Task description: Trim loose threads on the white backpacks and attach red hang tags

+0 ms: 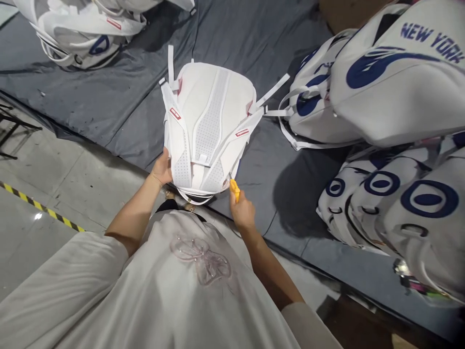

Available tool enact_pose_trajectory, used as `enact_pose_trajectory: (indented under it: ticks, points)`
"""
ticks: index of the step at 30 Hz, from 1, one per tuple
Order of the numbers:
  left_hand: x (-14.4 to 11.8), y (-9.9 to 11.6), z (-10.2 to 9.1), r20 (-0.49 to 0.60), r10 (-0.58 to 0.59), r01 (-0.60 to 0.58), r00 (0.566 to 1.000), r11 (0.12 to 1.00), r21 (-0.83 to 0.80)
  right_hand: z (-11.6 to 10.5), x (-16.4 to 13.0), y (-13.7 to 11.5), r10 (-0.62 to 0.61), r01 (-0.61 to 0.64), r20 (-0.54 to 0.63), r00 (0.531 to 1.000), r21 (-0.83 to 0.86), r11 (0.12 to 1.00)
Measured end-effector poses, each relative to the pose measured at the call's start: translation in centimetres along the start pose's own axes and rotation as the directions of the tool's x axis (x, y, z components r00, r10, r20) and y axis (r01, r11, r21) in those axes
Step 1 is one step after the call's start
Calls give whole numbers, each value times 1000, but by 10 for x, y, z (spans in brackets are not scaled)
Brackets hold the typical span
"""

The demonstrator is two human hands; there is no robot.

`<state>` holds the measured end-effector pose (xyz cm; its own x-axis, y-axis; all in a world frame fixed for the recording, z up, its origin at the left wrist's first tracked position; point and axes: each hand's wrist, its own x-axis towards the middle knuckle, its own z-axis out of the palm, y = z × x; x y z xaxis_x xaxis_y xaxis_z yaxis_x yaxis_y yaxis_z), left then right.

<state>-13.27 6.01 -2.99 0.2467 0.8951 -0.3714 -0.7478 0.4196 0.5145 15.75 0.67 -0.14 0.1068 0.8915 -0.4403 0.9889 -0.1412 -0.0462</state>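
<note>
A white backpack (207,121) lies on the grey-covered table in front of me, its back panel and shoulder straps facing up. The straps carry small red-outlined patches, and their webbing ends spread out to both sides. My left hand (162,168) grips the pack's lower left side, with some fingers hidden behind it. In my right hand (242,211) is a small pair of yellow-handled scissors (235,190), closed in my fingers. Their metal tip points at the lower right edge of the pack; whether it touches the fabric I cannot tell.
More white backpacks (395,106) with dark blue prints are piled along the right. Another group of white bags (87,39) sits at the upper left. The grey table cover (119,111) ends near my body. Yellow-black tape (43,207) marks the floor at left.
</note>
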Motion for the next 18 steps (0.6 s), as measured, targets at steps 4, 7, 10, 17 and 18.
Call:
enact_pose_trajectory:
  ticks: [4, 7, 10, 17, 18]
  points:
    - [-15, -1, 2, 43, -26, 26, 999, 1000, -14, 0, 3, 3, 24, -24, 0, 1000, 43, 999]
    - [-11, -7, 4, 18, 3, -3, 1000, 1000, -22, 0, 6, 4, 18, -17, -13, 1000, 70, 997]
    - [-2, -12, 8, 15, 4, -4, 1000, 1000, -15, -4, 2, 9, 5, -3, -22, 1000, 91, 996]
    - [-3, -12, 13, 5, -3, 4, 1000, 995, -104, -13, -39, 30, 53, -60, 53, 997, 130, 990]
    - [-4, -12, 14, -6, -7, 6, 1000, 993, -115, -14, -49, 35, 65, -72, 62, 996, 121, 990]
